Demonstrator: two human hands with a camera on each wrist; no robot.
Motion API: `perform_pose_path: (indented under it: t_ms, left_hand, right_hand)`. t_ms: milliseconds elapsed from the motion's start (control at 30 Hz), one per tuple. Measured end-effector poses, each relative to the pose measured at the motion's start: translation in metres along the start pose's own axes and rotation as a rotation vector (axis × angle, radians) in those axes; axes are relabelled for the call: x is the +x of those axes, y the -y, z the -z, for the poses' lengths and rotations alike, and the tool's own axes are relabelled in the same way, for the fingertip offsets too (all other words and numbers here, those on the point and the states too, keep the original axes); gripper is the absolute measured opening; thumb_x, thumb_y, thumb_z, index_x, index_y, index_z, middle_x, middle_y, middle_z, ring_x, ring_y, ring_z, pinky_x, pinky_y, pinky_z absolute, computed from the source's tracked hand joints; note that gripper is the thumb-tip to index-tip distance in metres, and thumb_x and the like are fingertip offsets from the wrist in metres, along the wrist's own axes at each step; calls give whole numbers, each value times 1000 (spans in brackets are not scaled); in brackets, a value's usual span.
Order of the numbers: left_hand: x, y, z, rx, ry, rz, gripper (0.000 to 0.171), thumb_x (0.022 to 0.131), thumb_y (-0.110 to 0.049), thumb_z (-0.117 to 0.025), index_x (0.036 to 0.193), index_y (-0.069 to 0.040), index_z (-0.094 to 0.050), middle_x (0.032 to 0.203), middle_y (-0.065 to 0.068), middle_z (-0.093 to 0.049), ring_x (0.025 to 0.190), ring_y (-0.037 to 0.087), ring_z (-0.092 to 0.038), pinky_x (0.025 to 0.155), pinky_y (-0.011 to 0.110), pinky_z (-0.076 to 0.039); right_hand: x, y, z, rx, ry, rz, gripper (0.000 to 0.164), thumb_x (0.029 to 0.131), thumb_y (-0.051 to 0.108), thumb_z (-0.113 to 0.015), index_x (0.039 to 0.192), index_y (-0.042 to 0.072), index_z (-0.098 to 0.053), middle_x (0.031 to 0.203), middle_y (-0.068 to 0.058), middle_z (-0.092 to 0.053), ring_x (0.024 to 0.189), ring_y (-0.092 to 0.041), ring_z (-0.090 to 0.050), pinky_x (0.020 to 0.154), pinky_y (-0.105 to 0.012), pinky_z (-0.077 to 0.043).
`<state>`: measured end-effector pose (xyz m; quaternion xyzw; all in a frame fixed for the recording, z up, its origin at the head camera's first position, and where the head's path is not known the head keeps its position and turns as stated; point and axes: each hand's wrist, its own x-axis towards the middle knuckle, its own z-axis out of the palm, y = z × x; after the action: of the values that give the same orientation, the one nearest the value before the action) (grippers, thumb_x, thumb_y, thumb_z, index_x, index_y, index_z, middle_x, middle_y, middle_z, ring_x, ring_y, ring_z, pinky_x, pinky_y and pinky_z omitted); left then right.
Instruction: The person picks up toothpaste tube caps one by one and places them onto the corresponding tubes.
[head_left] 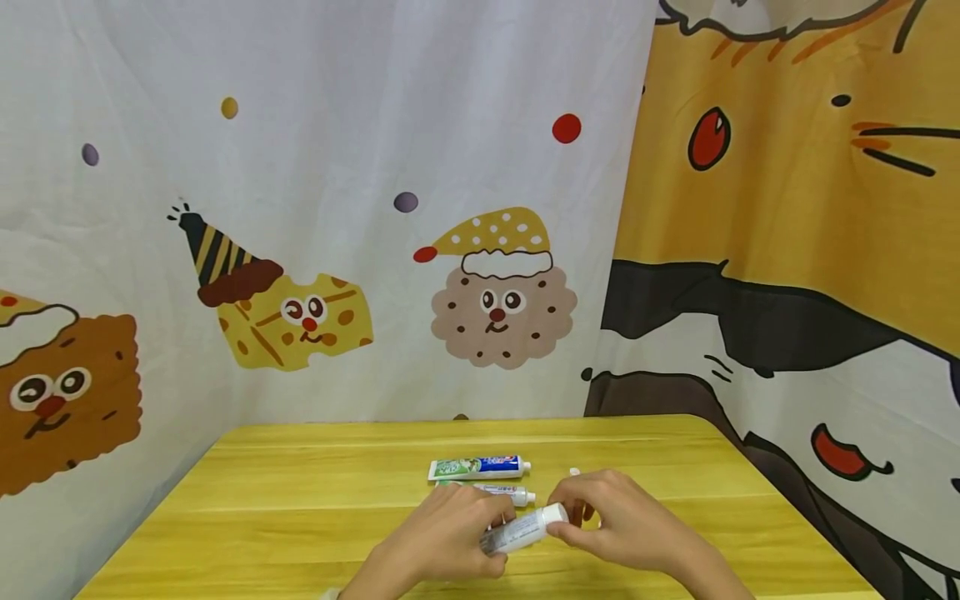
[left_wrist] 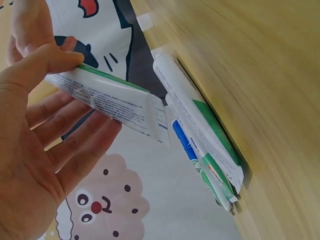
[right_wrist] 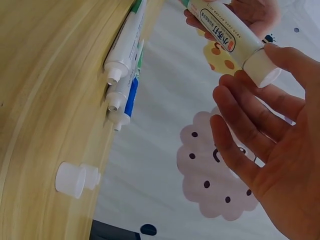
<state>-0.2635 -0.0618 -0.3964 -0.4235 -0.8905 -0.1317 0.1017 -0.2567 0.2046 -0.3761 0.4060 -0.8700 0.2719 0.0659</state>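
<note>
My left hand grips a white and green toothpaste tube raised over the table, its thumb laid on one side and its fingers behind. The white cap sits on the tube's end. With thumb and forefinger my right hand pinches that cap, while its other fingers are spread beside it. Side by side on the table lie three more toothpaste tubes: a green and blue one, a white one behind it, and another white-and-green one, largely hidden by my left hand in the head view. Their nozzles are bare.
Two loose white caps, a larger cap and a smaller cap, stand on the wooden table beyond the tubes' nozzle ends. A cartoon-printed curtain hangs behind the table's back edge and along its sides.
</note>
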Motion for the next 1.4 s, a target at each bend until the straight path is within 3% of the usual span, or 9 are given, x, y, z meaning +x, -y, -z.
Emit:
perform_pose_path:
  t_ms: [167, 267, 433, 667, 833, 1167, 1400]
  left_hand:
    - [0, 0, 0, -6, 5, 5, 25, 80, -30, -82, 101, -26, -69, 82, -22, -64, 57, -6, -44, 51, 14, -35]
    - [0, 0, 0, -8, 5, 9, 26, 80, -30, -82, 102, -26, -70, 83, -22, -65, 58, -7, -44, 52, 13, -36]
    - [0, 0, 0, -4, 3, 7, 26, 79, -30, -83, 101, -26, -69, 83, -22, -65, 58, -6, -44, 52, 13, -36]
    - [-2, -1, 1, -27, -3, 15, 25, 79, -28, -81, 101, -26, -69, 83, -22, -65, 58, -6, -44, 52, 13, -37]
    - [-1, 0, 1, -25, -10, 2, 25, 79, -28, -81, 101, -25, -69, 82, -22, -64, 57, -6, -43, 52, 13, -36]
    - [0, -2, 3, -78, 64, 25, 27, 85, -35, -84, 106, -23, -72, 91, -19, -70, 65, -6, -51, 61, 13, -43]
    - [1, 2, 2, -97, 71, 12, 27, 85, -36, -84, 106, -23, -73, 93, -19, -72, 71, -9, -56, 65, 12, -46]
  right_hand:
    - [0, 1, 1, 4, 3, -35, 22, 97, 43, -70, 110, 26, -70, 84, 21, -65, 74, 7, -58, 60, -19, -51]
    - [0, 1, 1, 1, -4, -7, 26, 93, 34, -77, 116, 26, -67, 87, 21, -67, 77, 7, -59, 62, -19, -52]
    - [0, 0, 0, -11, -8, 41, 26, 91, 19, -79, 106, 32, -63, 90, 20, -68, 74, 8, -59, 59, -18, -51]
    - [-1, 0, 1, 2, 7, 8, 12, 95, 34, -74, 102, 34, -64, 86, 21, -67, 72, 8, -58, 57, -18, -51]
    - [-1, 0, 0, -17, -2, 21, 11, 98, 44, -68, 102, 34, -65, 87, 22, -66, 73, 8, -58, 61, -18, -51]
    - [-1, 2, 0, -161, -52, 42, 14, 101, 45, -62, 90, 38, -60, 75, 26, -55, 63, 10, -47, 57, -15, -42]
    - [-2, 0, -2, -175, -75, 33, 17, 101, 45, -62, 87, 38, -58, 72, 27, -52, 61, 10, -45, 55, -15, -40]
